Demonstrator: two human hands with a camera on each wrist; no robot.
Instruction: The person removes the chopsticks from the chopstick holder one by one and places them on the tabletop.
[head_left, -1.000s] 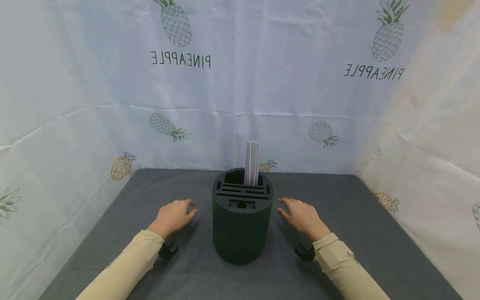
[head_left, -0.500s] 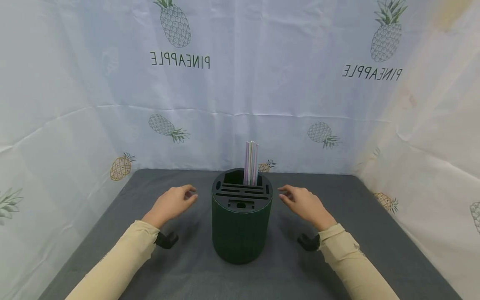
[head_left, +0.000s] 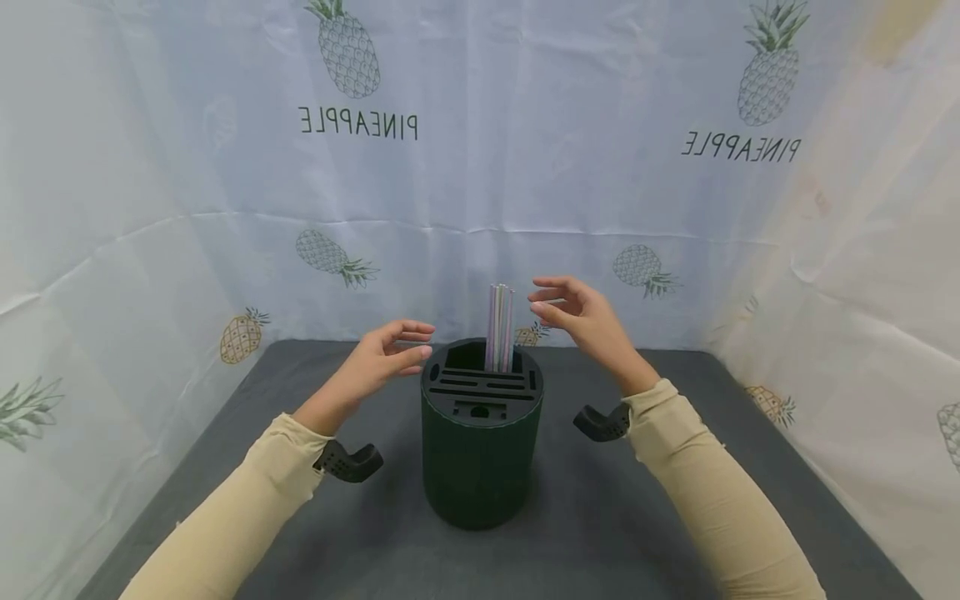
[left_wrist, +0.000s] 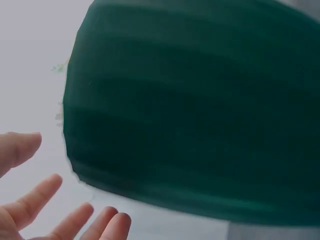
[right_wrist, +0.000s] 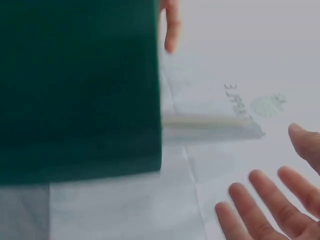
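Standing upright, the straws (head_left: 499, 329) sit at eight o'clock from the right hand (head_left: 588, 323), nearer than the left hand (head_left: 367, 367); all fingers loosely spread, empty.

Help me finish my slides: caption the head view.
Bare left hand and right hand hover beside a dark green cylindrical organizer holding thin pastel sticks.
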